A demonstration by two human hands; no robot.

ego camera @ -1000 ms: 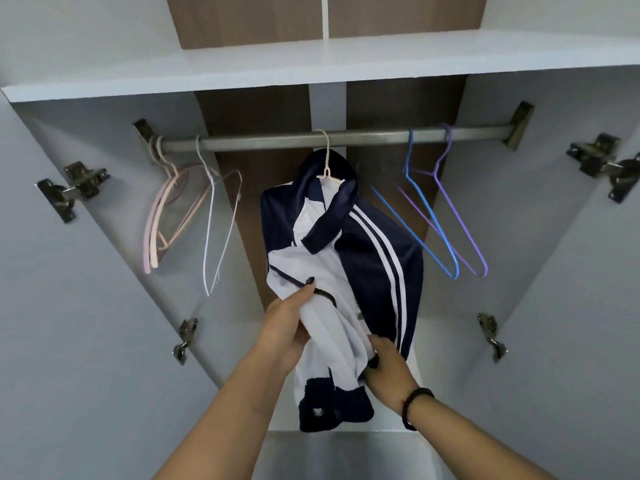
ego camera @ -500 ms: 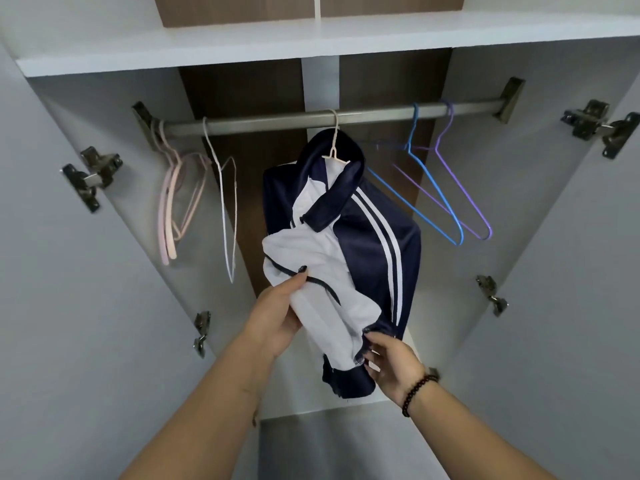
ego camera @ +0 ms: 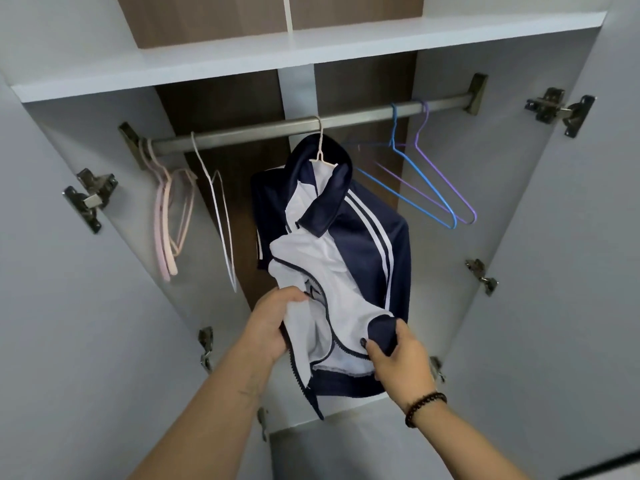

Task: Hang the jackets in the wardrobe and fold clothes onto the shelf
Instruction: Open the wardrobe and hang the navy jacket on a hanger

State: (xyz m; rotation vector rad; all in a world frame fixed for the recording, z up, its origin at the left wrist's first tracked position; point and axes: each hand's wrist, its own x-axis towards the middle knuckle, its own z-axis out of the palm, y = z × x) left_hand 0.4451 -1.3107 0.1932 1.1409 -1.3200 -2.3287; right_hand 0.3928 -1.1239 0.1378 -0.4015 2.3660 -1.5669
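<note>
A navy and white track jacket (ego camera: 360, 251) hangs on a white hanger (ego camera: 322, 147) from the metal rail (ego camera: 270, 129) in the middle of the wardrobe. Its lower half is bunched up, with the white lining showing. My left hand (ego camera: 268, 323) grips the left zip edge of the jacket. At the lower right, my right hand (ego camera: 398, 358) holds the navy hem, thumb and fingers curled round the fabric. A white shelf (ego camera: 242, 60) runs above the rail.
Pink hangers (ego camera: 169, 223) and a white wire hanger (ego camera: 221, 216) hang left of the jacket. A blue hanger (ego camera: 415, 174) and a purple hanger (ego camera: 446, 178) hang to its right. Both wardrobe doors stand open, with metal hinges (ego camera: 90, 199) on the side walls.
The view has tilted and moved closer. My right hand has gathered the jacket's navy hem and lifted it. My left hand has closed further on the zip edge.
</note>
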